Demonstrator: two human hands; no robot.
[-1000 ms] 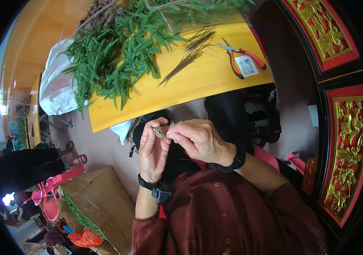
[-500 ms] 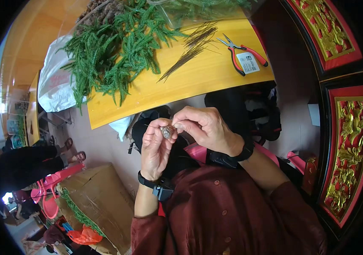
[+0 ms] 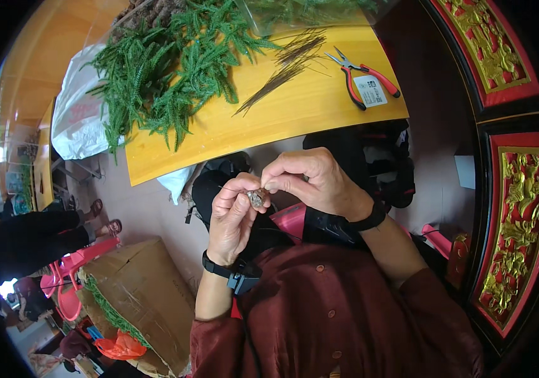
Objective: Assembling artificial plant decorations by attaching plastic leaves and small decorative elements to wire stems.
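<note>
A small brown pine cone is pinched between the thumb and fingers of my left hand. A thin dark wire sticks out past the left fingers. Beside the cone, my right hand has its thumb and forefinger pressed together at the cone's upper edge; what they grip is mostly hidden, though it appears to be the wire's other end. Both hands are over my lap, in front of the table's near edge.
On the yellow table lie green artificial sprigs, several thin dark wires and red-handled pliers. More pine cones sit at the back. A clear plastic box stands behind. A cardboard box is at lower left.
Both hands have shifted slightly to the right with the pine cone, which is tilted a little differently. The right fingers still pinch at its edge.
</note>
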